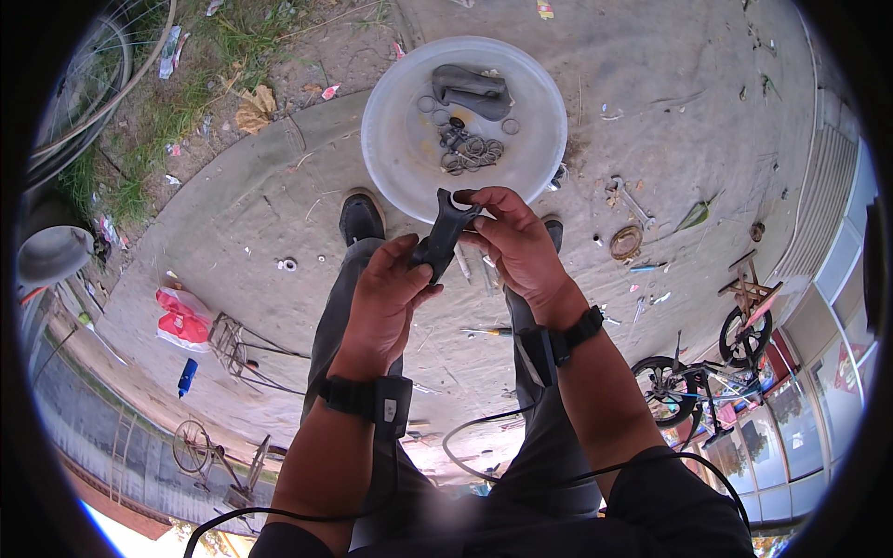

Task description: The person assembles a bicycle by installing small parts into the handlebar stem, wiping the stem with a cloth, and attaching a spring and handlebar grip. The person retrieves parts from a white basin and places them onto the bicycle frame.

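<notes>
A black bicycle handlebar stem [448, 231] is held between both my hands, above the near rim of a whitish plastic basin [372, 139]. My left hand [381, 298] is closed round its lower end, thumb on top. The fingers of my right hand [521, 246] pinch the upper, curved end, where a pale ring-like edge shows; I cannot tell whether it is a separate ring. In the basin lie a dark grey, saddle-shaped piece [472, 90], several thin metal rings [511, 126] and a heap of small metal parts [473, 152].
Right of the basin, a wrench [634, 201] and a rusty ring [626, 244] lie on the concrete. A screwdriver [487, 331] sits between my legs. A bicycle [698, 381] is at the right, a red-and-white bag [183, 318] at the left. Cables trail from my wrist straps.
</notes>
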Demonstrator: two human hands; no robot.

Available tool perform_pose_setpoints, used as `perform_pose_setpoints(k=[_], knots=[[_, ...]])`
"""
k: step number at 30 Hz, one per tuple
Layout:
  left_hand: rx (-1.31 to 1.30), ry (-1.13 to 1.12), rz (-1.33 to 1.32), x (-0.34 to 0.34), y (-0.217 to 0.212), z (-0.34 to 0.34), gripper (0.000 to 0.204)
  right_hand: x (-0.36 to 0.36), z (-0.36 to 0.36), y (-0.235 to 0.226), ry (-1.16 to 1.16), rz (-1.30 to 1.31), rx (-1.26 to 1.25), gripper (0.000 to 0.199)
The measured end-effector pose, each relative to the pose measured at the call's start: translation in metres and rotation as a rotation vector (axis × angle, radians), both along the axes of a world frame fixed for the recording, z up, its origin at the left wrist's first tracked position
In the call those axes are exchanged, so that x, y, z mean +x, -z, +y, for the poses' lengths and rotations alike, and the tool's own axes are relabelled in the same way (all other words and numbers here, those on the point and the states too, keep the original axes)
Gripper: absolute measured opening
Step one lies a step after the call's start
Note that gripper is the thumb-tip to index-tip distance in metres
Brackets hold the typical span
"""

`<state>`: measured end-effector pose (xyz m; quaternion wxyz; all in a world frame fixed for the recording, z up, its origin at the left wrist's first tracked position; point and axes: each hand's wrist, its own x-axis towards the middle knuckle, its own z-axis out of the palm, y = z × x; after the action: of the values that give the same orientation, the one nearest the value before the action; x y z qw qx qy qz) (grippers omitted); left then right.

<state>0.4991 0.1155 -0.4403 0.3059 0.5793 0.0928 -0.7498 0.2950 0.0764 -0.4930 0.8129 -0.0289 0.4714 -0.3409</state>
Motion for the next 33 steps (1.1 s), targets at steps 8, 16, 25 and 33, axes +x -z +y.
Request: perform_pose_setpoints(k=[8,16,25,33], knots=[[-0.084,0.064,-0.047,-0.002,0.002,-0.005,0.066,0.002,0.002,0.02,0.077,-0.223,0.049,0.029],[-0.11,0.079,-0.123,-0.002,0.002,-0.009,0.069,0.015,0.008,0.039,0.224,-0.364,0.138,0.03],[-0.117,0.076,-0.153,-0.003,0.002,-0.01,0.069,0.023,0.005,0.042,0.224,-0.376,0.13,0.03],[-0.13,0.086,-0.129,-0.003,0.004,-0.01,0.075,0.026,0.008,0.05,0.25,-0.358,0.17,0.031]])
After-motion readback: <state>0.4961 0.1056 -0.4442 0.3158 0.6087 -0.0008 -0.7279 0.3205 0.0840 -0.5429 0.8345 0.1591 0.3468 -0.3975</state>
